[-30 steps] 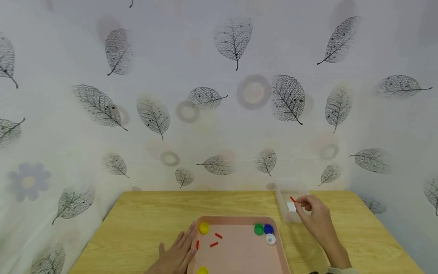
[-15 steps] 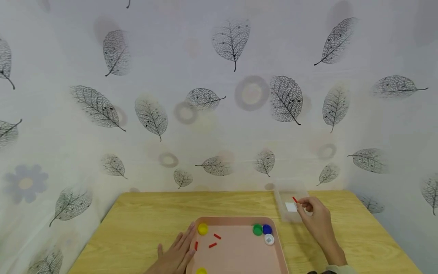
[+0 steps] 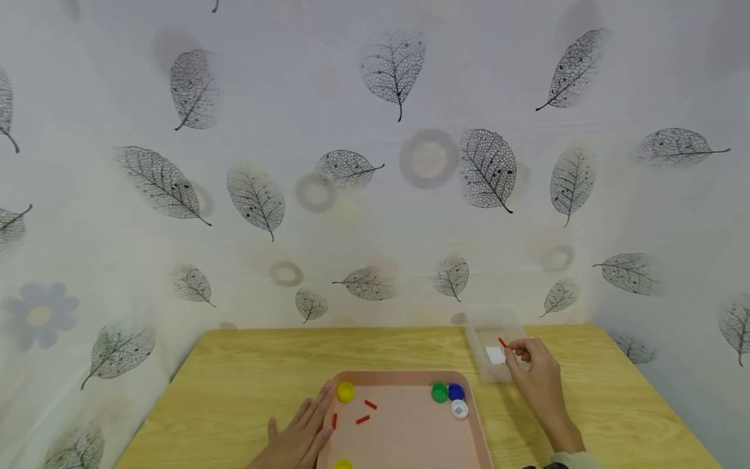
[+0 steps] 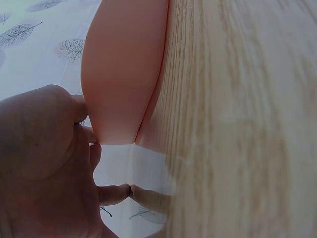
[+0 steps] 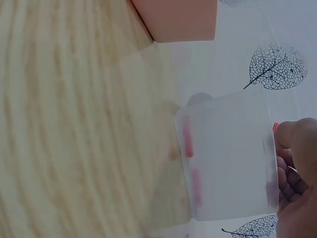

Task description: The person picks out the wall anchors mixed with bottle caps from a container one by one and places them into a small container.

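Observation:
Between thumb and fingertips my right hand pinches a small red stick over the near right part of a translucent plastic box. A white square shows inside the box. Through the box wall, blurred red pieces appear in the right wrist view. My left hand rests with extended fingers against the left rim of a pink tray. Several red sticks lie around the tray's left half, among them one red stick near a yellow cap.
A green cap, a blue cap and a white cap cluster in the tray's far right corner. Another yellow cap is cut off at the bottom edge. The wooden table meets a leaf-patterned backdrop.
The head view has drifted slightly, so everything sits a little further left. My right hand still holds the red stick over the box, and my left hand stays at the tray rim.

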The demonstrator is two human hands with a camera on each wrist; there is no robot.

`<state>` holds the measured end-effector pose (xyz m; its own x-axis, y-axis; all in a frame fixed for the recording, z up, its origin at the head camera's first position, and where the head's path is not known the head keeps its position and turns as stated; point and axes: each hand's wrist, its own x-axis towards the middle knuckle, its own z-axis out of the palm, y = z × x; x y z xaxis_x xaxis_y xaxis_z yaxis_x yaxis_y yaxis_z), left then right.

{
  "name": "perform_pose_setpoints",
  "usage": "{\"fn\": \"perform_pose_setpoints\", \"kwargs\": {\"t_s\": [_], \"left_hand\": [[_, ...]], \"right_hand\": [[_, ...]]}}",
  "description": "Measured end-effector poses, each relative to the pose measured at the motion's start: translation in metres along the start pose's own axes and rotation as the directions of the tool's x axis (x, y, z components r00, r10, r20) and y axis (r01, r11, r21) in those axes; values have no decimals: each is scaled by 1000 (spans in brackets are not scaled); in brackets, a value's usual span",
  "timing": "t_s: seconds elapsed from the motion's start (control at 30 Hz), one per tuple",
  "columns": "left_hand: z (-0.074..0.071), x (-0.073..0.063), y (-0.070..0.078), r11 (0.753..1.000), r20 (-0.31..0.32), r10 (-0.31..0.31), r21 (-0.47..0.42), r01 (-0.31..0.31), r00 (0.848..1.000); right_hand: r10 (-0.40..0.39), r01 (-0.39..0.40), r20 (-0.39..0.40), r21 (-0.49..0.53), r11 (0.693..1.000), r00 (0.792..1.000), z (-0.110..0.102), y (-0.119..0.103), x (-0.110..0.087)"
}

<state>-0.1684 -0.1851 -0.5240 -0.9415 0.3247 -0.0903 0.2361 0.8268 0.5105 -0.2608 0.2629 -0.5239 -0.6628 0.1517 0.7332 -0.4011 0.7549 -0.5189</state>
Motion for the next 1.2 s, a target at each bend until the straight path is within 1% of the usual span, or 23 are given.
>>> {"fn": "perform_pose_setpoints", "kwargs": {"t_s": [0.27, 0.67, 0.97, 1.2], "left_hand": [[2, 2, -2, 1000, 1, 1, -5, -1, 1000], [0, 0, -1, 1000, 2, -2, -14, 2, 1000], [1, 0, -1, 1000, -8, 6, -12, -6, 1000], [2, 1, -1, 1000, 0, 5, -14, -5, 1000]], "right_hand": [[-6, 5, -7, -11, 1000, 1000, 2, 0, -2], [4, -4, -6, -12, 1000, 1000, 3, -1, -2], [-8, 7, -13, -13, 1000, 1000, 3, -1, -2], [-12, 11, -13, -16, 1000, 1000, 3, 0, -2]]}}
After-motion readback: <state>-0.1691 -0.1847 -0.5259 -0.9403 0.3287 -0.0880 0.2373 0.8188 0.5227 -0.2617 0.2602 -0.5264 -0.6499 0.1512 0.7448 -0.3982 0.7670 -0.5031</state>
